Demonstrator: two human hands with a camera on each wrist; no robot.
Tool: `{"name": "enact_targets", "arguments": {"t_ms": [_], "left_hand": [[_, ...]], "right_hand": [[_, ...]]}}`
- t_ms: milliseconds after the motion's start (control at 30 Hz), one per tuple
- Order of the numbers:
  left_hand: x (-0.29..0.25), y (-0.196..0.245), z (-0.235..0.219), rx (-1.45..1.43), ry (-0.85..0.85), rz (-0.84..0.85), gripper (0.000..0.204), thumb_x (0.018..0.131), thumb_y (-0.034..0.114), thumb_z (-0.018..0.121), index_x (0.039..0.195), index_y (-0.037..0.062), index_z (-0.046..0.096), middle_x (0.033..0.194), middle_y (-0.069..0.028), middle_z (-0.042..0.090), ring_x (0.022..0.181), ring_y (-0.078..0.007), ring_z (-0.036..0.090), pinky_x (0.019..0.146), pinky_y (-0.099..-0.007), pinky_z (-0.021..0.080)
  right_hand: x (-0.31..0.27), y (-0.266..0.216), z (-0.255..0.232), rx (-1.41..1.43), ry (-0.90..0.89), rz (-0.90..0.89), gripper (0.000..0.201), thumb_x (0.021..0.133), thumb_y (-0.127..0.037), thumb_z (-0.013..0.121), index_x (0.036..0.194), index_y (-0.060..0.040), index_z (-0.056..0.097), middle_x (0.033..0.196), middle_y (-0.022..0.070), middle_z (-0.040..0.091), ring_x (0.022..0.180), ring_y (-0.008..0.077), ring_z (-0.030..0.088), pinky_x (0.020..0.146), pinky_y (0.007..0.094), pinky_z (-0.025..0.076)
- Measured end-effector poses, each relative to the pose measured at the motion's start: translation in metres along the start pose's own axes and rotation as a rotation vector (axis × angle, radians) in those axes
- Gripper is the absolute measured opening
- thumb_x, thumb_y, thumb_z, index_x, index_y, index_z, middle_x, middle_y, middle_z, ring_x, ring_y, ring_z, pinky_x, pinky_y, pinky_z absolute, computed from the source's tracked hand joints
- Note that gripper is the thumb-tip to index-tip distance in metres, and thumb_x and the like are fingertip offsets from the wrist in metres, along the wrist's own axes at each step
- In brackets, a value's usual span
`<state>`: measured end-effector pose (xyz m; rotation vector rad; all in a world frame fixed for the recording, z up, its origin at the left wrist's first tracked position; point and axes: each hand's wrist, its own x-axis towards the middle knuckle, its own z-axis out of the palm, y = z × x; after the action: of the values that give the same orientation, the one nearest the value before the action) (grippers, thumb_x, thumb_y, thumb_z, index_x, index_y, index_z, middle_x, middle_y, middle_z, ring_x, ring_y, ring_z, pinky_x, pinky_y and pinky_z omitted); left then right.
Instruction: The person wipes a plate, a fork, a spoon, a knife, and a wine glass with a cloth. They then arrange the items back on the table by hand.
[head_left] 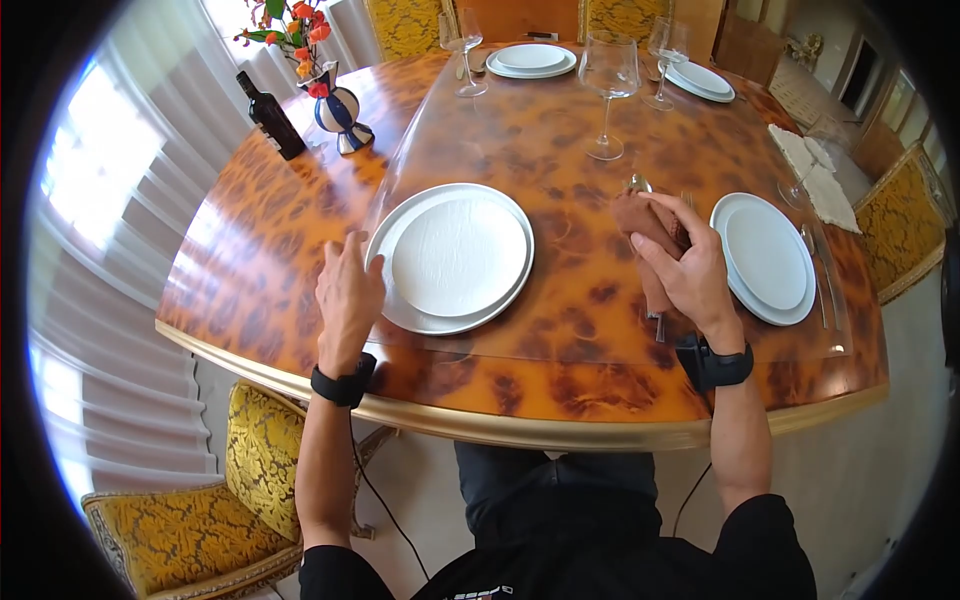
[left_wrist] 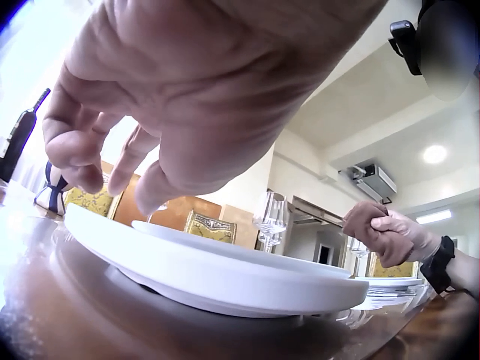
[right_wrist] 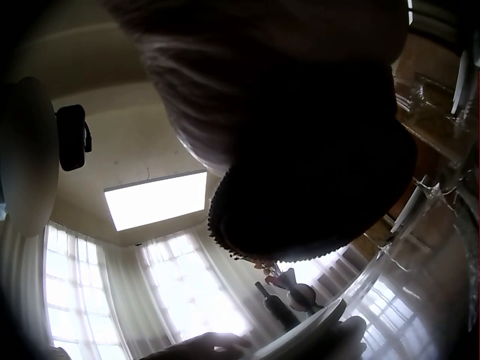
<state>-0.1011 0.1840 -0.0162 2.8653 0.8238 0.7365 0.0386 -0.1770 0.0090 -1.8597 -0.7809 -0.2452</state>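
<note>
My right hand (head_left: 697,268) grips a bunched brown cloth napkin (head_left: 636,218) above the table, just left of the right-hand pair of white plates (head_left: 768,252). In the right wrist view the napkin (right_wrist: 315,180) looks dark, with a stitched edge. A spoon tip (head_left: 640,183) and fork handles (head_left: 660,328) show past the cloth; their middles are hidden. Beside the left rim of a small white plate (head_left: 460,253) stacked on a larger one (head_left: 440,325), my left hand (head_left: 345,298) hovers with loosely bent fingers, holding nothing. The left wrist view shows those fingers (left_wrist: 75,150) over the plate edge.
A dark bottle (head_left: 268,118) and a striped vase (head_left: 340,112) with flowers stand at the back left. Stemmed glasses (head_left: 606,90) and more stacked plates (head_left: 530,58) sit farther back. A spoon and knife (head_left: 825,265) flank the right plates, near a pale cloth (head_left: 815,175).
</note>
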Motion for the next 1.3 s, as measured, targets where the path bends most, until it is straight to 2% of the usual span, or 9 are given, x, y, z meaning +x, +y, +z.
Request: {"name": "enact_targets", "arguments": {"t_ms": [233, 333, 367, 433, 600, 733, 933, 1033, 1300], "left_hand": [[0.012, -0.038, 0.022, -0.314, -0.238, -0.017, 0.037, 0.086, 0.011, 0.063, 0.122, 0.0003, 0.062, 0.079, -0.0197, 0.066, 0.079, -0.0380, 0.067, 0.075, -0.0458, 0.053], [0.008, -0.028, 0.016, -0.526, -0.326, -0.186, 0.038, 0.084, 0.007, 0.060, 0.121, -0.0001, 0.063, 0.076, -0.0174, 0.064, 0.073, -0.0337, 0.067, 0.070, -0.0434, 0.054], [0.009, -0.034, 0.028, -0.411, -0.211, 0.067, 0.040, 0.085, 0.003, 0.058, 0.125, -0.0029, 0.062, 0.076, -0.0131, 0.065, 0.059, -0.0232, 0.067, 0.049, -0.0360, 0.055], [-0.001, -0.019, 0.027, -0.507, -0.291, -0.036, 0.041, 0.086, 0.003, 0.059, 0.126, -0.0021, 0.061, 0.080, -0.0134, 0.064, 0.059, -0.0229, 0.067, 0.046, -0.0347, 0.056], [-0.008, 0.013, 0.031, -0.549, -0.356, 0.010, 0.044, 0.086, 0.006, 0.060, 0.129, -0.0012, 0.058, 0.080, -0.0131, 0.062, 0.062, -0.0233, 0.067, 0.048, -0.0360, 0.057], [-0.014, 0.035, 0.030, -0.513, -0.340, 0.056, 0.041, 0.082, 0.010, 0.061, 0.122, -0.0002, 0.060, 0.083, -0.0221, 0.065, 0.079, -0.0396, 0.064, 0.071, -0.0465, 0.050], [-0.014, 0.050, 0.028, -0.502, -0.379, 0.081, 0.038, 0.084, 0.012, 0.061, 0.121, 0.0017, 0.060, 0.093, -0.0228, 0.065, 0.086, -0.0403, 0.064, 0.075, -0.0473, 0.050], [-0.017, 0.053, 0.029, -0.471, -0.236, 0.130, 0.036, 0.089, 0.017, 0.064, 0.122, 0.0029, 0.060, 0.106, -0.0231, 0.061, 0.093, -0.0413, 0.063, 0.080, -0.0468, 0.050], [-0.010, 0.060, 0.028, -0.483, -0.344, 0.113, 0.028, 0.091, 0.027, 0.068, 0.097, 0.0005, 0.072, 0.107, -0.0216, 0.059, 0.096, -0.0395, 0.062, 0.085, -0.0440, 0.050]], "right_hand": [[-0.001, 0.002, 0.001, -0.007, 0.008, -0.020, 0.039, 0.084, -0.011, 0.073, 0.121, -0.0016, 0.063, 0.110, 0.0159, 0.071, 0.102, 0.0256, 0.068, 0.092, 0.0343, 0.051], [-0.001, 0.001, 0.002, 0.015, 0.014, -0.016, 0.039, 0.084, -0.011, 0.073, 0.121, -0.0017, 0.063, 0.110, 0.0154, 0.071, 0.101, 0.0246, 0.068, 0.091, 0.0339, 0.051], [-0.001, 0.001, 0.002, 0.020, 0.015, -0.012, 0.039, 0.084, -0.011, 0.073, 0.121, -0.0017, 0.063, 0.109, 0.0153, 0.071, 0.101, 0.0243, 0.068, 0.091, 0.0338, 0.051], [-0.001, 0.002, 0.003, 0.015, 0.028, -0.015, 0.039, 0.084, -0.011, 0.073, 0.121, -0.0017, 0.063, 0.109, 0.0153, 0.071, 0.102, 0.0239, 0.068, 0.091, 0.0336, 0.051], [0.001, -0.001, 0.002, 0.003, 0.029, 0.000, 0.039, 0.085, -0.011, 0.072, 0.121, -0.0014, 0.063, 0.109, 0.0158, 0.071, 0.102, 0.0239, 0.068, 0.092, 0.0340, 0.051], [0.000, -0.002, 0.002, -0.003, 0.028, -0.004, 0.039, 0.085, -0.012, 0.072, 0.121, -0.0011, 0.063, 0.110, 0.0163, 0.071, 0.103, 0.0247, 0.068, 0.093, 0.0347, 0.051], [0.000, -0.003, 0.001, -0.025, 0.032, -0.026, 0.039, 0.085, -0.013, 0.072, 0.121, -0.0008, 0.063, 0.111, 0.0168, 0.070, 0.104, 0.0259, 0.068, 0.093, 0.0352, 0.051], [0.000, 0.000, 0.000, -0.031, 0.037, -0.017, 0.039, 0.085, -0.013, 0.073, 0.121, -0.0009, 0.063, 0.110, 0.0167, 0.070, 0.103, 0.0261, 0.068, 0.092, 0.0352, 0.051], [-0.001, 0.002, 0.001, -0.026, 0.035, -0.003, 0.039, 0.085, -0.014, 0.073, 0.121, -0.0015, 0.063, 0.109, 0.0168, 0.070, 0.101, 0.0254, 0.069, 0.091, 0.0350, 0.051]]}}
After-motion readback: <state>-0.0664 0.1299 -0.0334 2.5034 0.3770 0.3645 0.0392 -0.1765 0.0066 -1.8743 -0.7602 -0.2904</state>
